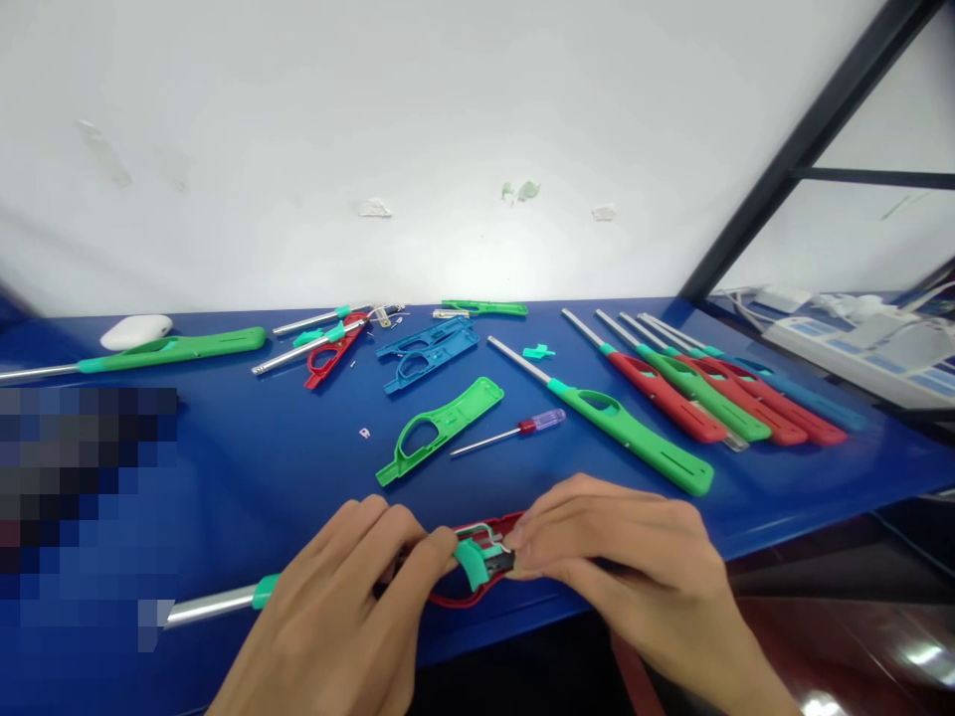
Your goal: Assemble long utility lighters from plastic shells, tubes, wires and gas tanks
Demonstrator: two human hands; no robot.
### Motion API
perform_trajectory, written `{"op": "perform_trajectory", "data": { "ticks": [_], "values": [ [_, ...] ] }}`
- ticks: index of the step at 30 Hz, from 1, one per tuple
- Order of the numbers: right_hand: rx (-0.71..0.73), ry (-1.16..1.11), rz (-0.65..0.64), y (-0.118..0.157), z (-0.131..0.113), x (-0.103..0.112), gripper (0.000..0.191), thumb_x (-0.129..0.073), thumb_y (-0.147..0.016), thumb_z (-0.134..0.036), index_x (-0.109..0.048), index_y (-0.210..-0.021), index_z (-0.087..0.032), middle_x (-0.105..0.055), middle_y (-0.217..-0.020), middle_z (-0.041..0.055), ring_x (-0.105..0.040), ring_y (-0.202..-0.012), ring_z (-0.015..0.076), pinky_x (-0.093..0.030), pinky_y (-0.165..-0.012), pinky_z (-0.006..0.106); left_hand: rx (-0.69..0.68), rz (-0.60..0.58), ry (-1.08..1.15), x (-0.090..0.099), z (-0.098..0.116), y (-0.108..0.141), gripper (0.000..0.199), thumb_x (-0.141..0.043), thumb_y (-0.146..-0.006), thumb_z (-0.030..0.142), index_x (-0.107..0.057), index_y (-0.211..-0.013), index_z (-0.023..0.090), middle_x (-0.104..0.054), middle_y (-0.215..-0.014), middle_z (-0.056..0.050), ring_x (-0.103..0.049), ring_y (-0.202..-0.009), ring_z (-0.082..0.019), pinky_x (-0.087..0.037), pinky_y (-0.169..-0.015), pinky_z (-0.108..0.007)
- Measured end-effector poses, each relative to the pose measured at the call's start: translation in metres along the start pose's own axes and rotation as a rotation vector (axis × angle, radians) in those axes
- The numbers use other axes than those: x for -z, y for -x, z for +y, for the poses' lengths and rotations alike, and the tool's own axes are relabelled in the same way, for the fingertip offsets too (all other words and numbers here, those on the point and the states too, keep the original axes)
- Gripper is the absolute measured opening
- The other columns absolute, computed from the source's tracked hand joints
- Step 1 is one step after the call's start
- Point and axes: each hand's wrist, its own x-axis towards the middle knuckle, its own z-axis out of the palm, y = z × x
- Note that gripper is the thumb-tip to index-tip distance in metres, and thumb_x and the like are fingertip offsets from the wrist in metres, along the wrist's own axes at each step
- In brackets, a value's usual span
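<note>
Near the front edge of the blue table, an opened red lighter casing (464,601) lies between my hands, with a teal trigger piece (472,564), thin wires and a black part inside. My left hand (350,587) has its fingers closed on the left part of this lighter; a metal tube (213,605) with a teal collar sticks out to its left. My right hand (627,557) pinches the right end of the casing, its fingertips beside the wires and black part. The fingertips hide some inner parts.
Beyond my hands lie an empty green casing half (442,428), a screwdriver (508,433) and a green lighter (634,438). Several lighters (671,398) line the right. Blue casing halves (429,353), a red one (335,350) and a white case (136,331) lie further back.
</note>
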Motion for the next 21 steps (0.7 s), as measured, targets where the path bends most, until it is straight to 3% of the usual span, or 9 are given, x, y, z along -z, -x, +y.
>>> {"op": "perform_trajectory", "data": {
  "ticks": [6,10,14,17,21],
  "values": [
    [-0.004,-0.015,-0.014,-0.0009,-0.0006,0.0002,0.014,-0.076,-0.104,-0.003,-0.083,-0.103,-0.015,-0.089,-0.094,0.0023,-0.085,-0.086,0.0164,-0.067,-0.091,0.028,0.002,-0.008,-0.017,0.0008,-0.0025,-0.0015,0.047,-0.045,-0.095,-0.012,-0.075,-0.117,0.016,-0.067,-0.093,-0.004,-0.052,-0.087,-0.019,-0.044,-0.078,-0.029],
    [-0.021,-0.045,-0.011,-0.0018,-0.0010,0.0002,0.015,-0.077,-0.103,-0.003,-0.084,-0.099,-0.015,-0.088,-0.091,0.0025,-0.083,-0.086,0.0164,-0.067,-0.086,0.028,0.020,-0.011,-0.022,-0.0006,-0.0015,0.0005,0.043,-0.047,-0.098,-0.011,-0.073,-0.119,0.017,-0.067,-0.096,-0.003,-0.053,-0.089,-0.019,-0.046,-0.083,-0.029],
    [-0.073,-0.071,-0.019,-0.0035,-0.0021,0.0002,0.018,-0.078,-0.102,-0.002,-0.084,-0.092,-0.017,-0.087,-0.086,0.0008,-0.081,-0.083,0.0146,-0.066,-0.080,0.024,0.022,0.002,-0.027,-0.0020,0.0003,0.0053,0.035,-0.051,-0.103,-0.006,-0.072,-0.119,0.017,-0.066,-0.095,-0.002,-0.052,-0.087,-0.019,-0.046,-0.087,-0.032],
    [-0.116,-0.071,-0.015,-0.0047,-0.0032,0.0001,0.018,-0.080,-0.101,-0.003,-0.085,-0.092,-0.018,-0.087,-0.086,0.0005,-0.081,-0.083,0.0149,-0.066,-0.079,0.023,0.013,-0.046,-0.050,-0.0022,0.0000,0.0068,0.037,-0.052,-0.102,-0.006,-0.072,-0.121,0.019,-0.067,-0.096,-0.001,-0.053,-0.088,-0.019,-0.044,-0.085,-0.033],
    [-0.208,-0.113,-0.013,-0.0054,-0.0045,0.0001,0.012,-0.087,-0.097,-0.008,-0.085,-0.093,-0.019,-0.087,-0.088,0.0005,-0.080,-0.081,0.0149,-0.065,-0.076,0.023,-0.026,-0.014,-0.072,0.0003,-0.0019,0.0007,0.037,-0.050,-0.100,-0.006,-0.074,-0.113,0.019,-0.069,-0.091,-0.002,-0.053,-0.085,-0.020,-0.044,-0.078,-0.033]
  ]
}}
